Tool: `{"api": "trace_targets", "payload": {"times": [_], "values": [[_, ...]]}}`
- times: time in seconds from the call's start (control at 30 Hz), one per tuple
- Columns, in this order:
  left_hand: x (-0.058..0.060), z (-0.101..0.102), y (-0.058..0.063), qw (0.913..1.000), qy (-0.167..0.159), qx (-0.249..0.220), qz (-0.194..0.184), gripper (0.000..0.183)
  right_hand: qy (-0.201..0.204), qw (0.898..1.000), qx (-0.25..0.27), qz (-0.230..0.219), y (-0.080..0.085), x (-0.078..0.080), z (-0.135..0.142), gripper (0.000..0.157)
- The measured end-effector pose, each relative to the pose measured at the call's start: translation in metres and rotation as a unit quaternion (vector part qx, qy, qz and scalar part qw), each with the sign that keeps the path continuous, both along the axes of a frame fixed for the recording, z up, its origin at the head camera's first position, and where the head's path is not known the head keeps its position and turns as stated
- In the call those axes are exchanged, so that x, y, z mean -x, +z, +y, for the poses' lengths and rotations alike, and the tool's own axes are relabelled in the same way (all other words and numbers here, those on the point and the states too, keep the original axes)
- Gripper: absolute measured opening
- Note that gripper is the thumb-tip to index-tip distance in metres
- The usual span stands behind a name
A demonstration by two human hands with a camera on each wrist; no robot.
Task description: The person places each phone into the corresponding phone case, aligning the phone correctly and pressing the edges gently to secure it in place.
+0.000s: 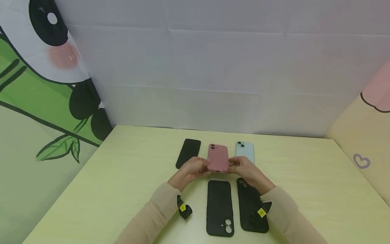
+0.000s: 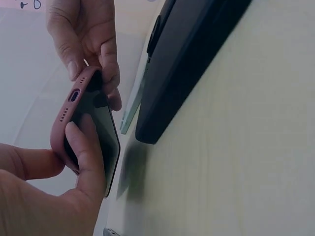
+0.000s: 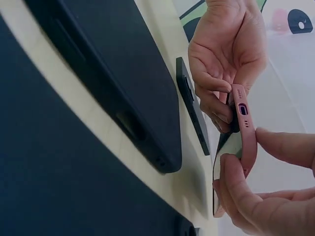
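Note:
A phone in a pink case (image 1: 217, 157) is held up between both hands over the table, its camera side facing up in the head view. My left hand (image 1: 194, 167) grips its left edge near the lower corner. On the opposite edge, my right hand (image 1: 245, 167) pinches it between thumb and fingers. From the left wrist view, the charging port and speaker holes show on the pink rim (image 2: 59, 132), with fingers curled under the dark screen (image 2: 106, 132). The right wrist view shows the same lower end (image 3: 249, 142) between the two hands.
Behind the hands, a black phone (image 1: 191, 147) lies at the left and a light blue phone (image 1: 246, 150) at the right. Nearer, a black phone case (image 1: 219, 206) has camera holes; beside it another black case-like slab (image 1: 251, 203) is partly under the right wrist. A white cloth wall closes the back.

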State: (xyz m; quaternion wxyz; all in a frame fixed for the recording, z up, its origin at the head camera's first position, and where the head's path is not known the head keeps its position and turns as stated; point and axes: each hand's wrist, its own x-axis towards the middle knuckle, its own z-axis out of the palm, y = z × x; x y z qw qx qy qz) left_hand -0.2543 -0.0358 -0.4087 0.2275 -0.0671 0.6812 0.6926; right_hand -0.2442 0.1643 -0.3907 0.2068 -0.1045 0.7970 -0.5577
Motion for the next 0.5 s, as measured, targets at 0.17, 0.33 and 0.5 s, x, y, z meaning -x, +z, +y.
{"api": "trace_targets", "payload": {"times": [0.17,0.33,0.5], "values": [[-0.002,-0.004,-0.004,0.9999,-0.005,-0.001,-0.012,0.027,0.008,1.0,-0.006,-0.003,-0.004,-0.004,-0.002,0.053],[-0.007,-0.008,-0.004,0.9997,-0.024,-0.002,-0.002,0.029,0.014,1.0,-0.013,0.009,-0.008,-0.008,-0.007,0.057],[-0.018,-0.01,0.001,0.9925,-0.073,0.081,0.056,0.028,-0.009,0.998,-0.05,0.031,-0.012,-0.011,-0.013,0.054]]}}
